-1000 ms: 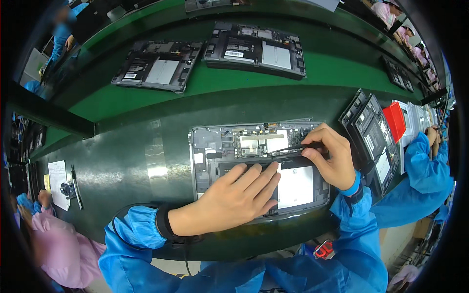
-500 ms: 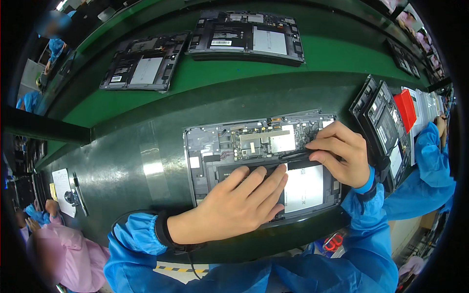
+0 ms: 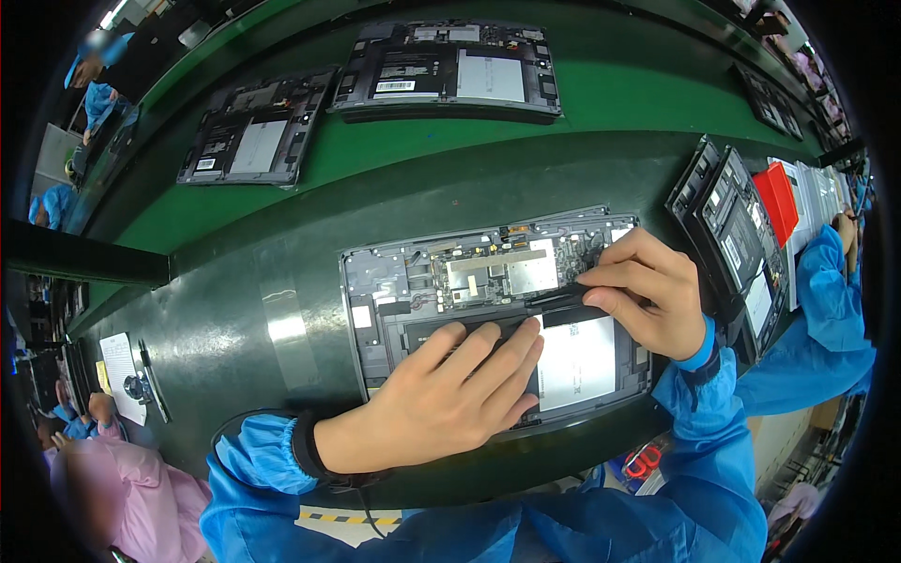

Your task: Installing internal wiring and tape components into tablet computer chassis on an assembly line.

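Observation:
An opened tablet-like device (image 3: 374, 272) lies in front of me, its inside facing up. Along its far half runs a circuit board (image 3: 497, 272); nearer to me sits a black battery with a white label (image 3: 579, 361). My left hand (image 3: 441, 399) rests over the battery, fingers stretched out and slightly spread, holding nothing. At the board's right end, my right hand (image 3: 657, 291) pinches slim black tweezers (image 3: 554, 299). Their tips point left, to the strip between board and battery. Whether the tips touch a part is too small to tell.
On the green shelf beyond stand opened devices, one stack (image 3: 446, 70) and another on its left (image 3: 244, 131). More opened devices (image 3: 737, 235) lean at the right by a red bin (image 3: 777, 202). Paper (image 3: 122, 375) and a pen (image 3: 155, 380) lie left. A co-worker's blue sleeve (image 3: 826, 291) reaches in.
The whole view has shifted slightly, with the device and both hands a little further left. Both hands keep their pose, and the right still pinches the tweezers.

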{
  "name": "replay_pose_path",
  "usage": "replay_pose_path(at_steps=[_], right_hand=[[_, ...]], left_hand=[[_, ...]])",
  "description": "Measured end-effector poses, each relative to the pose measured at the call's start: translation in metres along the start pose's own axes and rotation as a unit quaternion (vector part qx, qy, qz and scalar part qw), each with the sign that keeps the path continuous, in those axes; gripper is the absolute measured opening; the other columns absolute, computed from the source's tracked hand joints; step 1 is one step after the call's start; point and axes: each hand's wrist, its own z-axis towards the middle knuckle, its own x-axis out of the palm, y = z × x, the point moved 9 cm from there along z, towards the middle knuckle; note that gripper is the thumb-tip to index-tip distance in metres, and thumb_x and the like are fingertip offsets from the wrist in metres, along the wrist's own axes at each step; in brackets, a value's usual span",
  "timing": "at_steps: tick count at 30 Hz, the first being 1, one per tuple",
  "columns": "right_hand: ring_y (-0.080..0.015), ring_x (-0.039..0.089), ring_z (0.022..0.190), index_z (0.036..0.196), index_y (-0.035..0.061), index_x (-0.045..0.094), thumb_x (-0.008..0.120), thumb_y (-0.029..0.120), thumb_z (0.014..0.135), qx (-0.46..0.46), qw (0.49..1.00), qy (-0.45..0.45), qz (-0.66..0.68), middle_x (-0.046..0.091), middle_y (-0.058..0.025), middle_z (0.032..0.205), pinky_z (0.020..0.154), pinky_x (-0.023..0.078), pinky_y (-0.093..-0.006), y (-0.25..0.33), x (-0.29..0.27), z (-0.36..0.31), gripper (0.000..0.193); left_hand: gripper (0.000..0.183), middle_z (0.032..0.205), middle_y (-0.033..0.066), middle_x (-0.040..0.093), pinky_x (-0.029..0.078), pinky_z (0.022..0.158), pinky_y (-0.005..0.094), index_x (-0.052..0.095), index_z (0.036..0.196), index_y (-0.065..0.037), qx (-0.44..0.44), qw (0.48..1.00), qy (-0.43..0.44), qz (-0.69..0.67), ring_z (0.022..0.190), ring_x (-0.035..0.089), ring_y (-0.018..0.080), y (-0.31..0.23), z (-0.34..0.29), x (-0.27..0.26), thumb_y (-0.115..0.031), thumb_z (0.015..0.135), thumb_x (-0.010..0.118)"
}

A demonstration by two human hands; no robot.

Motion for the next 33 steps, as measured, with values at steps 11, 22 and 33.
replay_pose_path(at_steps=[11,22,33], right_hand=[[-0.0209,0.066,0.072,0.097,0.0014,0.078,0.085,0.005,0.081,0.009,1.0,-0.004,-0.001,0.065,-0.0076,0.09,0.061,0.051,-0.0322,-0.005,0.001,-0.001,0.018],[-0.0238,0.067,0.072,0.098,0.002,0.073,0.082,0.008,0.086,0.021,0.999,0.021,-0.035,0.065,-0.008,0.092,0.062,0.053,-0.034,-0.001,-0.001,0.001,0.016],[-0.0163,0.063,0.057,0.095,-0.0032,0.072,0.072,0.017,0.099,0.22,0.968,0.118,0.021,0.068,-0.0115,0.068,0.057,0.049,-0.0306,-0.016,-0.006,0.01,0.021]], left_hand=[[0.047,0.133,0.0113,0.066,0.048,0.088,0.0353,0.071,0.12,0.002,-0.01,1.0,0.001,-0.005,0.107,0.059,0.0237,0.003,0.0,0.004,-0.035,0.09,0.072],[0.055,0.137,0.0082,0.065,0.048,0.087,0.0359,0.071,0.124,0.0,-0.021,1.0,-0.007,0.006,0.104,0.06,0.0224,0.004,0.002,0.006,-0.036,0.084,0.079],[0.055,0.135,0.0106,0.065,0.048,0.088,0.0374,0.069,0.124,0.001,-0.017,0.999,-0.035,-0.003,0.106,0.061,0.0235,0.004,0.001,0.013,-0.037,0.085,0.077]])
